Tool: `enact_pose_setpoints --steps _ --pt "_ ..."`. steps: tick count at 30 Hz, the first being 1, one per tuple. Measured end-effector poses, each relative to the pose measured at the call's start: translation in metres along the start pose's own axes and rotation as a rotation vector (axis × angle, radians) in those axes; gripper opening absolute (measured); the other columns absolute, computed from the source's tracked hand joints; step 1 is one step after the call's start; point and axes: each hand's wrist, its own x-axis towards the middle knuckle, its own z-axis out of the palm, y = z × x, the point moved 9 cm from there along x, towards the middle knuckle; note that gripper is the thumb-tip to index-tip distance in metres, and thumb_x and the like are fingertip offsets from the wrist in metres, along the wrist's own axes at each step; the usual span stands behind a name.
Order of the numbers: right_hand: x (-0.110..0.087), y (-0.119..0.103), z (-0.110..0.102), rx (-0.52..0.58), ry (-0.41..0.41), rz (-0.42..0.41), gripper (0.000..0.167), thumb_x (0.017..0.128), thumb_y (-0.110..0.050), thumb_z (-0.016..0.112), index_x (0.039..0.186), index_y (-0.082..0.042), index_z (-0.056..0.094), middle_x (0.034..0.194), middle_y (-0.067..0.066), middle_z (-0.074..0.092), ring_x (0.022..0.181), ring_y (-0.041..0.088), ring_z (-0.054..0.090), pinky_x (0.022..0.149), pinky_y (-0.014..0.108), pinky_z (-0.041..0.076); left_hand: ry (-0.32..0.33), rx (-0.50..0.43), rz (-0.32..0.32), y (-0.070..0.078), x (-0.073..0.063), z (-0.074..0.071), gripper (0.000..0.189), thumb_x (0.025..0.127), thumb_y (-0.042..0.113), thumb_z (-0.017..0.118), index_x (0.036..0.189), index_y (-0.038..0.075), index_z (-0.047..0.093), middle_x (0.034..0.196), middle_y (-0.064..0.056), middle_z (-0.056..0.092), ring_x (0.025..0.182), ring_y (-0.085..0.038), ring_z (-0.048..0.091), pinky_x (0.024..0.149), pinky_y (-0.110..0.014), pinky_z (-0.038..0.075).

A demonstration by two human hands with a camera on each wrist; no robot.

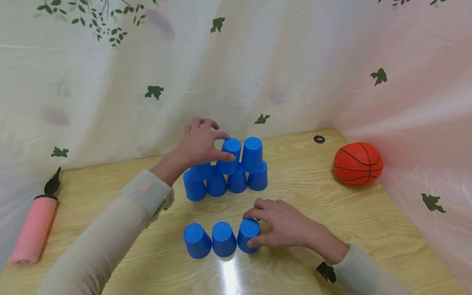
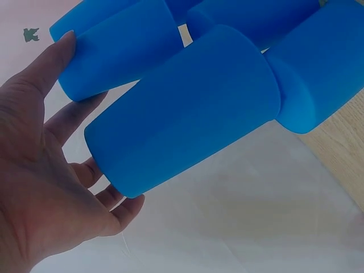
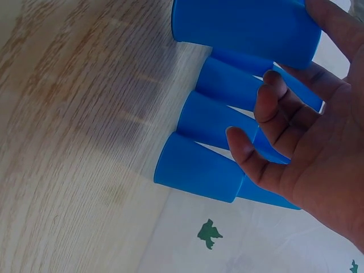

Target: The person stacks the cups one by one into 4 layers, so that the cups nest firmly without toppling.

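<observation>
Upside-down blue cups form two tiers at the back of the table, several cups [image 1: 216, 184] below and three above. My left hand [image 1: 200, 143] pinches the middle upper cup [image 1: 231, 146] between thumb and index finger, its other fingers spread behind. To its right stands another upper cup [image 1: 252, 154]; the left upper cup [image 2: 187, 111] is partly covered by the hand in the head view. Nearer me, three inverted cups stand in a row. My right hand [image 1: 286, 222] pinches the rightmost one [image 1: 247, 228] near its top; beside it are a middle cup [image 1: 224, 239] and a left cup [image 1: 197, 241].
On the left lies a pink hand pump [image 1: 35, 229] with a black nozzle. A red toy basketball [image 1: 358, 164] sits at the right edge, with a small black chip [image 1: 319, 139] behind it. Pale printed sheeting [image 1: 213, 74] hangs along the table's back and sides.
</observation>
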Motion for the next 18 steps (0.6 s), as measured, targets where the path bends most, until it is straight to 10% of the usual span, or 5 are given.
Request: enact_pose_setpoints --steps 18 --pt "0.0007 -0.0004 0.0015 -0.009 -0.005 0.004 0.060 0.085 -0.060 0.071 0.134 -0.026 0.062 0.116 -0.006 0.061 0.101 0.010 0.055 0.085 0.033 0.046 -0.031 -0.042 -0.031 -0.0041 -0.0009 0.0016 0.068 0.083 0.059 0.072 0.135 0.016 0.062 0.148 -0.014 0.046 0.145 -0.039 0.024 0.117 -0.061 0.024"
